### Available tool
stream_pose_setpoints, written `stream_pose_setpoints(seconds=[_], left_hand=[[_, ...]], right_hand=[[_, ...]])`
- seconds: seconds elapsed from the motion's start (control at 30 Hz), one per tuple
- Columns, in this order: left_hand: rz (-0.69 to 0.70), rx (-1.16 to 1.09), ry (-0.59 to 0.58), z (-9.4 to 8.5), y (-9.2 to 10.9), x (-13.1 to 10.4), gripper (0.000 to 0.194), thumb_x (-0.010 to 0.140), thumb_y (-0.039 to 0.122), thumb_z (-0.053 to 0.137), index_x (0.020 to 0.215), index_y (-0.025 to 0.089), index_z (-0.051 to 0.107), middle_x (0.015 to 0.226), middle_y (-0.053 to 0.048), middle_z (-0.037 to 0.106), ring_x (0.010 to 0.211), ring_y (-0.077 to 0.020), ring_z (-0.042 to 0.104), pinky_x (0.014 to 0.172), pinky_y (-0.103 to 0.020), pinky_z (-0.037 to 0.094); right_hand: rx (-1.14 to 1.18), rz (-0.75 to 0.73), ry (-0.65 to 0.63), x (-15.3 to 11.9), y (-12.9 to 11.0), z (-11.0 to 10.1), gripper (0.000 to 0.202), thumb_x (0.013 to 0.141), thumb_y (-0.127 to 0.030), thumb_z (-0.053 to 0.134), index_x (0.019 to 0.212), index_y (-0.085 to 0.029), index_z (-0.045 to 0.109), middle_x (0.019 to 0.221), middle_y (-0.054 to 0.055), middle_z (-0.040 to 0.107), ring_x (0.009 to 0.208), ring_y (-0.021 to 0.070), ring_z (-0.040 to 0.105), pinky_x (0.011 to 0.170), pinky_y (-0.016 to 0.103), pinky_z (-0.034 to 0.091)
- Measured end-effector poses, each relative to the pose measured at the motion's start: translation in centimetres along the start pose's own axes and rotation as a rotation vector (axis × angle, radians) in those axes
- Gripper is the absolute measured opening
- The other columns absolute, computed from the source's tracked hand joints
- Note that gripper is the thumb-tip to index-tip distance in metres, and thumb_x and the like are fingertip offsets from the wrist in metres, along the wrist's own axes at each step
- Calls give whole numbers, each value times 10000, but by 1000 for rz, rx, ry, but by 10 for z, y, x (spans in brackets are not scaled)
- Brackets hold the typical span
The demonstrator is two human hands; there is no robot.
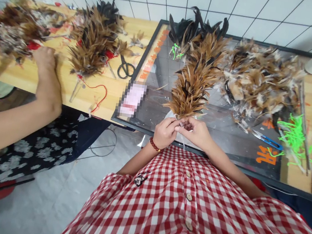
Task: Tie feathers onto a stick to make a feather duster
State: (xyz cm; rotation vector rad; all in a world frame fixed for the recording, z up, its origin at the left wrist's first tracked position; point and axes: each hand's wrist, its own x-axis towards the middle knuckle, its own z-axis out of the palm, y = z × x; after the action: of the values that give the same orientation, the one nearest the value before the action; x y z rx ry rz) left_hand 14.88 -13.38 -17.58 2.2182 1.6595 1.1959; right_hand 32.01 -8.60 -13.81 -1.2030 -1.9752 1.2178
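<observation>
A long bundle of brown feathers point(194, 80) with black tips at its far end lies on the dark framed panel point(159, 94), its near end at my hands. My left hand point(165, 133), with a beaded bracelet at the wrist, is closed at that near end. Meeting it from the right, my right hand point(193, 132) has its fingers pinched together there. A thin whitish strip point(183, 138) hangs down between the hands. The fingers hide most of what they grip. More black feathers point(182, 29) lie beside the bundle's far end.
Loose feathers point(260, 77), blue snips point(267, 140) and bright green strings point(293, 132) lie to the right. Left of the panel are black-handled scissors point(126, 69) and another feather bundle point(92, 42). A co-worker's hand point(45, 57) is at a feather pile point(14, 31) on the far left.
</observation>
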Motion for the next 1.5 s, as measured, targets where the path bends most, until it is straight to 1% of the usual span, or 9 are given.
stream_pose_setpoints(seconds=[0.17, 0.4, 0.57, 0.77, 0.9, 1.0, 1.23, 1.37, 1.5], left_hand=[[71, 85, 96, -1, 3, 4, 235, 984, 189, 509, 1009, 162, 741, 943, -86, 738, 866, -147, 700, 817, -262, 582], [74, 183, 93, -1, 7, 6, 236, 990, 169, 484, 987, 160, 720, 933, -81, 702, 839, -146, 679, 761, -248, 560], [0, 94, 95, -1, 6, 4, 235, 979, 162, 484, 954, 170, 718, 1012, -92, 690, 915, -150, 683, 789, -250, 560], [-82, -48, 48, 0, 4, 1, 202, 979, 176, 504, 1088, 188, 675, 979, -76, 751, 916, -160, 722, 861, -286, 564], [-177, -321, -53, -3, -2, 3, 325, 936, 159, 554, 1258, 198, 569, 924, -36, 746, 822, -133, 718, 773, -256, 564], [-259, -494, -117, -4, -6, 6, 382, 910, 163, 596, 1286, 196, 544, 900, -25, 733, 774, -115, 699, 711, -227, 542], [-492, -749, -98, -1, -5, 5, 393, 857, 258, 698, 1222, 177, 576, 861, -26, 733, 692, -96, 661, 642, -208, 513], [-569, -775, -35, 2, -4, 5, 397, 819, 272, 740, 1171, 181, 580, 865, -34, 748, 731, -113, 686, 663, -218, 535], [-541, -665, -23, 4, -4, 4, 330, 833, 262, 721, 1130, 191, 596, 875, -36, 760, 720, -112, 687, 642, -212, 517]], right_hand=[[111, 8, 36, 5, 12, 6, 193, 857, -337, 619, 833, -173, 718, 719, 27, 722, 656, 151, 644, 668, 262, 488], [12, -107, 108, 3, 8, 10, 194, 885, -308, 591, 787, -181, 702, 713, 21, 712, 616, 134, 605, 619, 247, 446], [-16, -125, 110, 2, 7, 11, 182, 888, -292, 588, 805, -181, 706, 727, 24, 716, 621, 135, 614, 631, 249, 448], [-23, -131, 103, 1, 10, 11, 196, 903, -297, 576, 799, -181, 696, 735, 24, 715, 629, 131, 609, 629, 245, 441], [-47, -97, 114, 2, 11, 11, 192, 907, -307, 584, 847, -176, 710, 777, 45, 739, 662, 149, 643, 649, 255, 460], [-93, -93, 118, 3, 11, 11, 166, 908, -272, 579, 861, -188, 714, 818, 54, 757, 715, 169, 677, 690, 271, 483], [-219, -109, 112, 3, 13, 12, 162, 910, -217, 569, 905, -197, 730, 906, 79, 777, 825, 216, 715, 781, 313, 523], [-230, -104, 119, 2, 16, 13, 134, 910, -227, 599, 909, -202, 731, 909, 75, 778, 828, 217, 715, 785, 315, 522], [-215, -89, 108, 3, 16, 12, 110, 903, -221, 622, 893, -210, 731, 899, 64, 776, 828, 213, 714, 789, 310, 520]])
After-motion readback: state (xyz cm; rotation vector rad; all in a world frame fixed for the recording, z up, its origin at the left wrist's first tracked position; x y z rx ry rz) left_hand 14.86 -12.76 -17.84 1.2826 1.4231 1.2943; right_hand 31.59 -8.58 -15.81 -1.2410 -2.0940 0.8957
